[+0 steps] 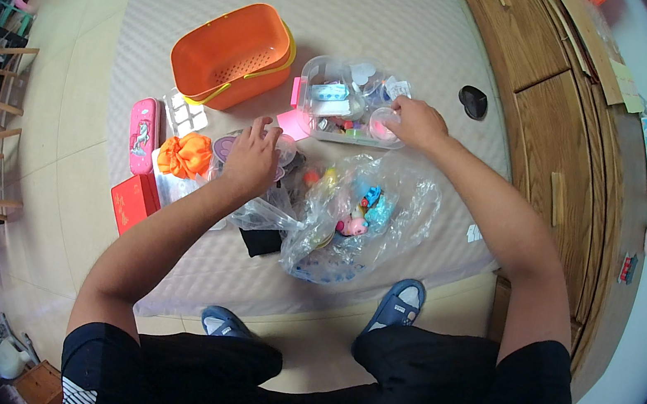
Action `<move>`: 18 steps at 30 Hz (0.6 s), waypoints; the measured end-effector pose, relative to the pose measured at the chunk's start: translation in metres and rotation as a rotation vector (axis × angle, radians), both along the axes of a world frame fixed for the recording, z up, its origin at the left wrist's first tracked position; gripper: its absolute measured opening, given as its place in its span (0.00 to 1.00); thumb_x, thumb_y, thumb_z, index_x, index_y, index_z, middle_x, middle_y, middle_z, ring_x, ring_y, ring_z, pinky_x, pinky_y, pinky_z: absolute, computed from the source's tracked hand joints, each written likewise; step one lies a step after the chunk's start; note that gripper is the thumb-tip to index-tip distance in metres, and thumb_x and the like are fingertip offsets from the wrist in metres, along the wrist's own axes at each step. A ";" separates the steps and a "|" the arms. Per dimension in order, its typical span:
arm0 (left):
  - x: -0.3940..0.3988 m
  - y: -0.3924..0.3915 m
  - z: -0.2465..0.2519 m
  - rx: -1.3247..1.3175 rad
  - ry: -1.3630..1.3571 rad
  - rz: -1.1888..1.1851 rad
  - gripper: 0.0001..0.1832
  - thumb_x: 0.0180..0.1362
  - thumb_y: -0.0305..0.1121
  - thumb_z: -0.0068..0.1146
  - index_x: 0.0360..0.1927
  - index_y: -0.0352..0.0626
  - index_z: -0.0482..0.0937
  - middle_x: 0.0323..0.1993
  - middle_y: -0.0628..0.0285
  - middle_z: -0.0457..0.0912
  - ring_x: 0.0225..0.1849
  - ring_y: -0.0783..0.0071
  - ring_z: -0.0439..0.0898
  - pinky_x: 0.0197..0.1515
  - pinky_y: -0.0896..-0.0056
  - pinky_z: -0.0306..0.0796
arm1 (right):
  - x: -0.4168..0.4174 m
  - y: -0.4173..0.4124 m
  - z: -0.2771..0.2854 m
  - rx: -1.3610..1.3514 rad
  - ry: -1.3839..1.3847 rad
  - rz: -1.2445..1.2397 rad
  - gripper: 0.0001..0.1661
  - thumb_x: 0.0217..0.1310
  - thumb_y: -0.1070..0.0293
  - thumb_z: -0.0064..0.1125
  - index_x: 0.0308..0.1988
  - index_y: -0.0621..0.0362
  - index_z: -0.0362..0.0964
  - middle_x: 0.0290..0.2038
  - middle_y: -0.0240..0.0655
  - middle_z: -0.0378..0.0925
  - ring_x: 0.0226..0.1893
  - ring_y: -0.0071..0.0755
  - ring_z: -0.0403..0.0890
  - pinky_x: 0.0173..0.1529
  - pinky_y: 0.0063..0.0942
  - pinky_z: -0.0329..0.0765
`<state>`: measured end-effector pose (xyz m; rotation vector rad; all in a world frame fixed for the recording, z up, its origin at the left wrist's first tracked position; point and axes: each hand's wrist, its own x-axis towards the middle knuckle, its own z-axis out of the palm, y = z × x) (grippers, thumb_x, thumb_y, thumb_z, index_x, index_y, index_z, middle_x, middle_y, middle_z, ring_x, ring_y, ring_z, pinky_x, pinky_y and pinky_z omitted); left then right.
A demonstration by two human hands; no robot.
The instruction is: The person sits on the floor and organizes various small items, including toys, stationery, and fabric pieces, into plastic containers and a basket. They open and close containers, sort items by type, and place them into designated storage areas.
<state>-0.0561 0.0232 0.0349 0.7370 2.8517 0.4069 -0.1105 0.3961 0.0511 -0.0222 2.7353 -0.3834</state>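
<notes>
My right hand point(419, 125) is at the right end of a clear plastic bin point(349, 137), its fingers on a small round clear container with pink contents point(382, 124). Inside the bin lie a blue-and-white packet point(329, 92) and several small items. My left hand point(253, 157) hovers over or rests on small things beside a purple round item point(223, 148); whether it holds any of them is hidden. Between my arms lies a clear plastic bag point(411, 205) with small colourful toys, among them a pink one point(352, 226). Part of a black cloth-like item point(259, 242) shows beneath the plastic.
An orange basket point(232, 57) with a yellow handle stands behind. At left are a pink unicorn pencil case point(144, 134), an orange scrunched cloth point(185, 155) and a red box point(134, 202). A black heart-shaped item point(472, 102) lies near the wooden drawers point(559, 137).
</notes>
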 end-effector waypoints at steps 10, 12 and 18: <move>-0.004 0.018 0.016 -0.027 0.132 -0.082 0.42 0.61 0.36 0.67 0.79 0.48 0.64 0.79 0.51 0.62 0.77 0.44 0.65 0.78 0.40 0.62 | -0.007 -0.006 -0.024 -0.031 0.520 0.071 0.23 0.61 0.62 0.75 0.53 0.53 0.76 0.55 0.41 0.81 0.56 0.53 0.81 0.64 0.46 0.76; -0.005 0.028 0.014 -0.007 0.188 -0.167 0.43 0.61 0.37 0.67 0.80 0.49 0.63 0.81 0.52 0.61 0.78 0.45 0.63 0.79 0.40 0.61 | -0.007 -0.005 -0.027 -0.088 0.325 0.161 0.22 0.61 0.63 0.74 0.53 0.52 0.77 0.55 0.41 0.81 0.56 0.54 0.82 0.62 0.46 0.78; -0.013 0.043 0.007 0.071 -0.020 -0.246 0.37 0.62 0.33 0.65 0.76 0.45 0.69 0.73 0.51 0.71 0.75 0.47 0.69 0.77 0.48 0.66 | 0.000 -0.008 -0.015 -0.313 0.131 0.080 0.14 0.61 0.64 0.72 0.46 0.53 0.81 0.46 0.41 0.85 0.54 0.54 0.85 0.55 0.46 0.81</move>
